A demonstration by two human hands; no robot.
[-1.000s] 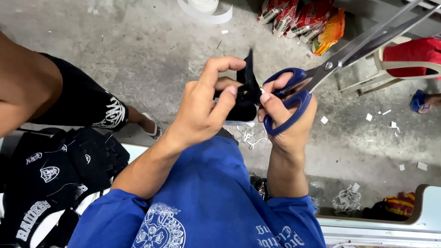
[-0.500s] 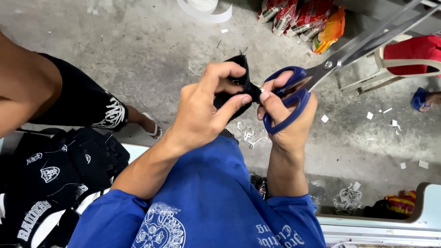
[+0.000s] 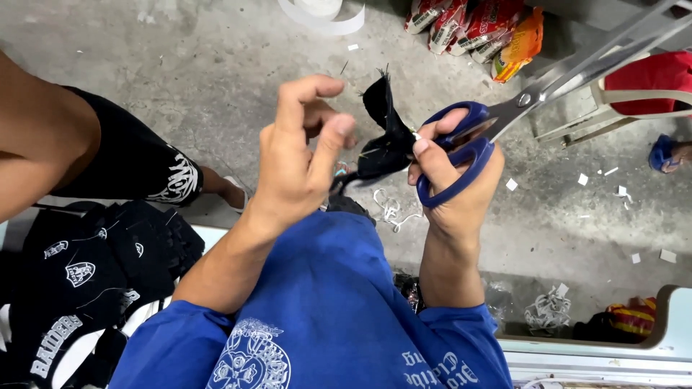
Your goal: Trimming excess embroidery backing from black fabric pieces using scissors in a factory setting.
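My right hand (image 3: 458,205) grips large blue-handled scissors (image 3: 504,119), whose long steel blades point up to the right. The same hand's fingertips pinch a small frayed black fabric scrap (image 3: 382,137) against the handle. My left hand (image 3: 295,158) hovers just left of the scrap with its thumb and curled forefinger apart, and nothing shows between them. Both arms come out of blue printed sleeves (image 3: 317,302) at the bottom of the view.
Another person in black printed shorts (image 3: 122,158) stands at the left, above a pile of black garments (image 3: 86,266). On the concrete floor lie white thread clumps (image 3: 393,209), paper bits, snack packets (image 3: 476,29) and a white tape roll (image 3: 324,14). A red seat (image 3: 649,79) is at the right.
My left hand has let go of the black scrap and drawn back to the left. The scrap now hangs from my right hand beside the scissors.
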